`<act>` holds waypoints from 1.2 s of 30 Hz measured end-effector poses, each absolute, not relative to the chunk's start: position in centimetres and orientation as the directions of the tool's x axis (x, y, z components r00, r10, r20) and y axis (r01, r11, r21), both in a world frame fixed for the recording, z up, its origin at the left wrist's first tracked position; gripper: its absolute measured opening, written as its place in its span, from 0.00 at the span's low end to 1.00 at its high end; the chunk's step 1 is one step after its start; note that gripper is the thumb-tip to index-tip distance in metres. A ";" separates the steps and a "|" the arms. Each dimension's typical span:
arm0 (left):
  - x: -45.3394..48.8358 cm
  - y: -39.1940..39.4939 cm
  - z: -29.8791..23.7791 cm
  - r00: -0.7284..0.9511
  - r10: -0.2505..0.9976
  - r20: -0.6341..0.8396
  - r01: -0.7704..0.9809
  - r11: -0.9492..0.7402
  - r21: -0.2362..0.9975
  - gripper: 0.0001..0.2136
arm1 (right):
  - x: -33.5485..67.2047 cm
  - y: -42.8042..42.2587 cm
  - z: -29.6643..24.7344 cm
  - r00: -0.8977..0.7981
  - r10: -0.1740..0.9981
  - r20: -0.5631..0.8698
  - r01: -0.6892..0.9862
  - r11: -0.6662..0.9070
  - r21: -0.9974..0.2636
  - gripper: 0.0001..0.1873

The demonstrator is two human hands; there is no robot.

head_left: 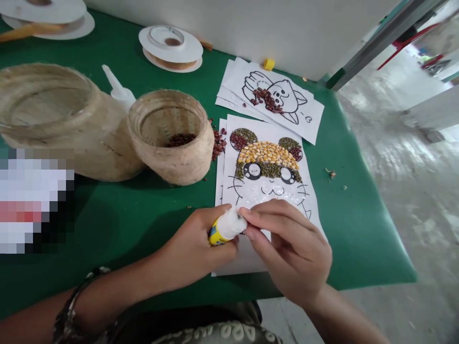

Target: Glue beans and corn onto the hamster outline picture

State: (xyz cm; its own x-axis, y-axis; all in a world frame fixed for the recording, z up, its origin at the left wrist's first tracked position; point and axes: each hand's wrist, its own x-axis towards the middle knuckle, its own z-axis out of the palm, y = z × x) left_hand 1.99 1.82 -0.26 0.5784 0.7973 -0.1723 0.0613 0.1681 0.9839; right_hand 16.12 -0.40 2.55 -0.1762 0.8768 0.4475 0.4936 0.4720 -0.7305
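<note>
My left hand [201,246] is wrapped round a glue bottle [220,231] with a yellow label and a white top, held tilted to the right. The thumb and forefinger of my right hand [292,246] are pinched together at the bottle's top, by a small dark spot. Whatever they grip there is too small to make out. Below both hands lies a hamster drawing [270,186] on white paper. Its ears carry green and red beans, its forehead yellow corn kernels, and a band round the eyes green beans. Shiny wet patches show around the mouth.
Left of the drawing stand a small woven pot [172,162] with red beans inside and a larger woven pot [103,138]. Loose red beans [218,143] lie beside the paper. Behind are a fox drawing [287,95], a white nozzle [118,88] and a white spool [190,48].
</note>
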 end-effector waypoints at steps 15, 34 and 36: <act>2.1 2.2 -0.3 0.542 0.817 -0.199 0.143 0.143 0.979 0.04 | 16.1 -0.1 2.3 -0.120 0.930 0.347 0.324 0.367 -0.872 0.14; 1.8 2.2 0.1 0.504 0.849 -0.160 0.476 -0.119 0.871 0.04 | 16.9 -0.1 2.4 -0.120 0.945 0.304 0.394 0.326 -0.859 0.08; 1.6 2.3 0.0 0.505 0.852 -0.138 0.494 -0.154 0.856 0.04 | 17.1 -0.1 2.4 -0.137 0.945 0.299 0.408 0.328 -0.852 0.08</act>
